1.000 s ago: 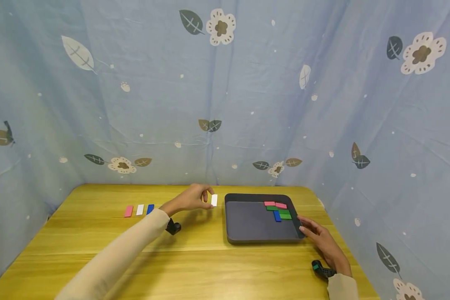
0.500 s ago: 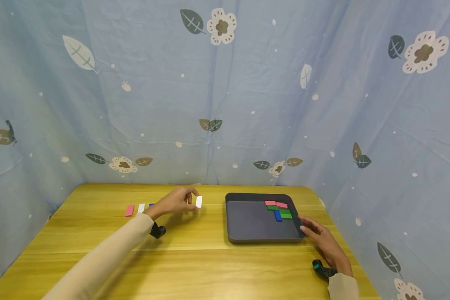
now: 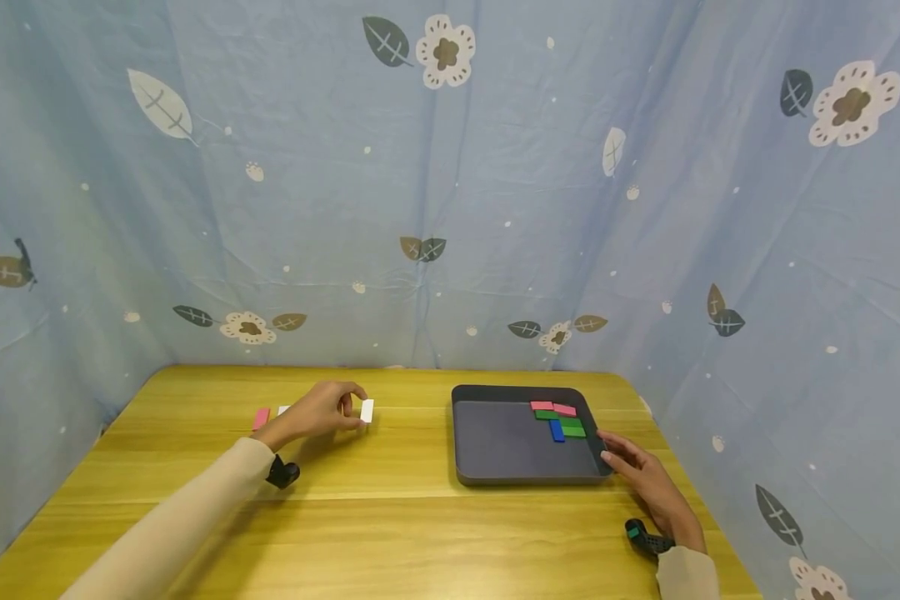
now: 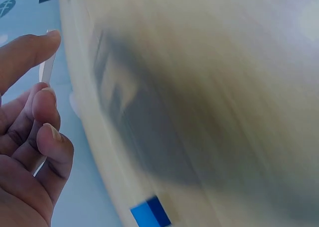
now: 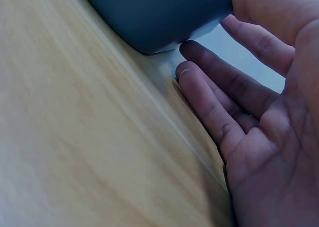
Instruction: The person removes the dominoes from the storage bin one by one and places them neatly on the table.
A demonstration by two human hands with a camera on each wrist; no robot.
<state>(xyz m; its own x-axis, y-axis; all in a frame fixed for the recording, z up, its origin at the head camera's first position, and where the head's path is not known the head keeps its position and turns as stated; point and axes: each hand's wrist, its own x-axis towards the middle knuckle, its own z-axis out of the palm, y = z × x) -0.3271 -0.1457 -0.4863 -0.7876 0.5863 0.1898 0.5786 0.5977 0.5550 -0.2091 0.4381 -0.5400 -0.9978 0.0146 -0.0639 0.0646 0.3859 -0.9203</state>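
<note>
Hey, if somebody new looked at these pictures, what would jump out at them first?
Probably the pale blue curtain printed with leaves and flowers, which fills the background behind the wooden table. Next, the dark tray on the table's right half, with pink, green and blue blocks grouped toward its far right corner. Then the left hand, left of the tray, pinching a white block.

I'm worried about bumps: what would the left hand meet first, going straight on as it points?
Probably the left side of the tray, though the left hand might pass above; height is unclear.
</note>
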